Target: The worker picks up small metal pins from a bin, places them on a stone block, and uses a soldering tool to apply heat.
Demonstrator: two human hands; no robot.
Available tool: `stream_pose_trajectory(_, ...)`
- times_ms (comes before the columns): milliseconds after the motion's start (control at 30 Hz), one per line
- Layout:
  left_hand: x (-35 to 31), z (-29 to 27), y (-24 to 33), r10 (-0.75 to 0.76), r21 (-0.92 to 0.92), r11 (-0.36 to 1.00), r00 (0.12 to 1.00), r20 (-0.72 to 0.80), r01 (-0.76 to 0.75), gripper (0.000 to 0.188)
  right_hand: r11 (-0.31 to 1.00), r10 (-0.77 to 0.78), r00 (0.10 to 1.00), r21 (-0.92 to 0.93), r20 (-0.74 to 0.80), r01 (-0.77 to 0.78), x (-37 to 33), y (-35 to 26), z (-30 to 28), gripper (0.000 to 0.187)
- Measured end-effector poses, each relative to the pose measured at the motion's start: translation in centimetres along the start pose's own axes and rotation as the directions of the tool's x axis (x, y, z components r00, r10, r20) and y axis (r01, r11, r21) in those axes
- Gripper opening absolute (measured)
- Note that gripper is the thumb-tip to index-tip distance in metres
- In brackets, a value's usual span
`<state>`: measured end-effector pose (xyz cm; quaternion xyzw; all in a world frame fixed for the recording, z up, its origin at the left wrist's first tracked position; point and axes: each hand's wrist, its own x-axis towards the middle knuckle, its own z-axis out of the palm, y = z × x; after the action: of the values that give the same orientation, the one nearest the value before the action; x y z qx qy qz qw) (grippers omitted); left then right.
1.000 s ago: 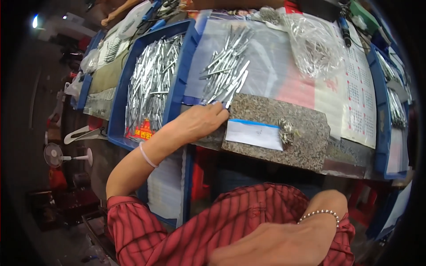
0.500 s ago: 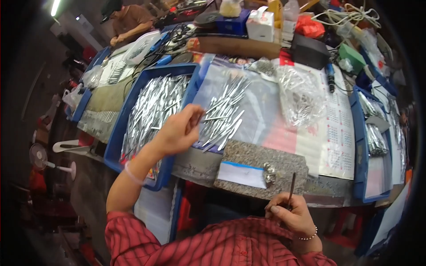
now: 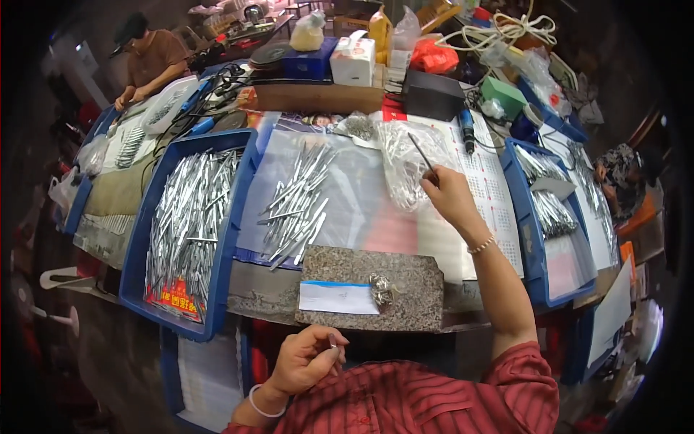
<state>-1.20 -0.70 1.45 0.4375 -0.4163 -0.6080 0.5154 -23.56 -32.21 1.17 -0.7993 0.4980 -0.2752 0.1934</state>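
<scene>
My right hand [image 3: 454, 197] is closed around a thin dark rod [image 3: 420, 153], held over a clear plastic bag [image 3: 405, 170] with pale, stringy contents. Down by my shirt, my left hand [image 3: 302, 363] pinches a slim silver metal piece [image 3: 334, 343], mostly hidden by the fingers. Just beyond that hand lies a speckled stone slab [image 3: 412, 293]. On it are a white paper strip [image 3: 336, 297] with a blue edge and a small heap of shiny metal parts [image 3: 382, 291]. Slender silver pieces [image 3: 296, 206] are spread on plastic sheeting behind the slab.
A blue tray [image 3: 130, 271] full of similar slender pieces stands at left. Another blue tray [image 3: 533, 264] with bundled pieces is at right. A blue-and-black tool [image 3: 468, 132], a black box [image 3: 434, 94] and a white box [image 3: 353, 61] sit farther back. A co-worker [image 3: 152, 61] works far left.
My left hand has come back from beside the silver pieces to my chest, now with a slim piece. My right hand has reached forward with the dark rod to the plastic bag. The view has shifted.
</scene>
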Motion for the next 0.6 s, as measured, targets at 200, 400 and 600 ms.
stream_pose_trajectory(200,0.1,0.2,-2.1,0.012,-0.218,0.974,0.982,-0.188,-0.054,0.011,0.908,0.009,0.996,-0.415,-0.091,-0.046,2.6,1.4,3.7,0.02)
stream_pose_trajectory(400,1.2,-1.0,-2.6,-0.009,-0.334,0.94,0.973,-0.231,-0.071,0.01,0.972,0.02,0.996,-0.232,-0.084,-0.039,3.4,2.8,3.1,0.021)
stream_pose_trajectory(600,2.2,-1.3,-2.9,0.006,-0.396,0.911,0.962,-0.272,-0.117,0.012,0.965,-0.063,0.995,-0.257,-0.078,0.041,2.0,0.0,0.6,0.014)
